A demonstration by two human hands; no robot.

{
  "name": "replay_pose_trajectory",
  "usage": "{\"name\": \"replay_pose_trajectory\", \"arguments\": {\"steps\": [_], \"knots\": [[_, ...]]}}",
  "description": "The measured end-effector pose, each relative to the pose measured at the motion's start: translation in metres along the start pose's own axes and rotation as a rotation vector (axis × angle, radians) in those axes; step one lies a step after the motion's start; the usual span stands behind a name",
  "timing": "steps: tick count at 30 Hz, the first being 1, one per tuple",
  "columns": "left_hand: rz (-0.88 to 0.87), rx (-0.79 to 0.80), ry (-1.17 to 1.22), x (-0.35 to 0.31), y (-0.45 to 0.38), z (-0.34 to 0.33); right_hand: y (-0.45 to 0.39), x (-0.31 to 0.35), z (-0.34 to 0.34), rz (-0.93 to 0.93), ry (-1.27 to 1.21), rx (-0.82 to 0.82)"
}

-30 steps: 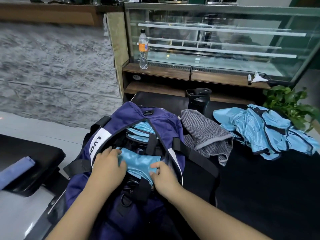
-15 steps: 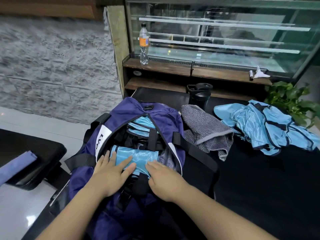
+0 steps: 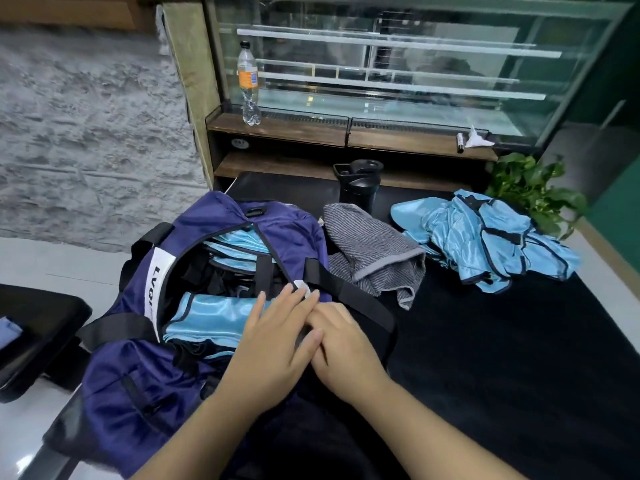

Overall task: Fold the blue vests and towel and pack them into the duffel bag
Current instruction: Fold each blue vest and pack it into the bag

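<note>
I am pressing a folded vest (image 3: 214, 315) into the duffel bag (image 3: 194, 306), my left hand (image 3: 273, 344) flat with straight fingers, my right hand (image 3: 346, 351) lying relaxed, holding nothing. Next I am likely reaching to two o'clock, where the vest pile (image 3: 485, 244) and the towel (image 3: 374, 251) are lying unfolded on the desk (image 3: 519, 358).

A black counter (image 3: 502, 358) is seen carrying an open navy duffel bag (image 3: 284, 237) at its left, a crumpled grey striped towel (image 3: 374, 251) beside it, a black flask (image 3: 360, 183) behind, and heaped blue vests (image 3: 485, 244) at right
</note>
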State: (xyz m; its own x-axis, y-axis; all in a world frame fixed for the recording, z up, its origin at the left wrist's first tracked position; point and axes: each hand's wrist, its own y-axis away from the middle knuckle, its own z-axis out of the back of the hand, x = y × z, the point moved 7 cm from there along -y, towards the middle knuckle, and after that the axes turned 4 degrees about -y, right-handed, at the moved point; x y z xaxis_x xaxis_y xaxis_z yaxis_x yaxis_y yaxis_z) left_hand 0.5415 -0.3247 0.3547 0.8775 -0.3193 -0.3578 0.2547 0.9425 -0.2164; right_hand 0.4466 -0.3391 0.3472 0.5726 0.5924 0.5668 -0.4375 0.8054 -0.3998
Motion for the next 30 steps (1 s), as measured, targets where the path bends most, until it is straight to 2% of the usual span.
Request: {"name": "replay_pose_trajectory", "arguments": {"steps": [3,6,10,14,17,22,30], "knots": [[-0.085,-0.056,0.046,-0.030,-0.022,-0.009,0.013,-0.027,0.035,-0.057,0.073,-0.179],[-0.106,-0.019,0.116,-0.063,-0.041,-0.030,0.036,-0.070,0.062,-0.197,0.098,-0.291],[-0.116,0.104,0.147,-0.097,-0.056,-0.076,0.075,-0.126,0.092,-0.389,0.147,-0.351],[-0.141,0.181,0.090,-0.103,-0.060,-0.117,0.125,-0.179,0.108,-0.611,0.201,-0.324],[-0.132,0.188,0.101,-0.098,-0.066,-0.132,0.138,-0.203,0.116,-0.759,0.095,-0.440],[-0.208,0.186,0.129,-0.079,-0.080,-0.146,0.115,-0.226,0.126,-0.769,0.049,-0.465],[-0.195,0.026,0.239,-0.067,-0.082,-0.150,0.082,-0.265,0.144,-0.722,0.123,-0.516]]}}
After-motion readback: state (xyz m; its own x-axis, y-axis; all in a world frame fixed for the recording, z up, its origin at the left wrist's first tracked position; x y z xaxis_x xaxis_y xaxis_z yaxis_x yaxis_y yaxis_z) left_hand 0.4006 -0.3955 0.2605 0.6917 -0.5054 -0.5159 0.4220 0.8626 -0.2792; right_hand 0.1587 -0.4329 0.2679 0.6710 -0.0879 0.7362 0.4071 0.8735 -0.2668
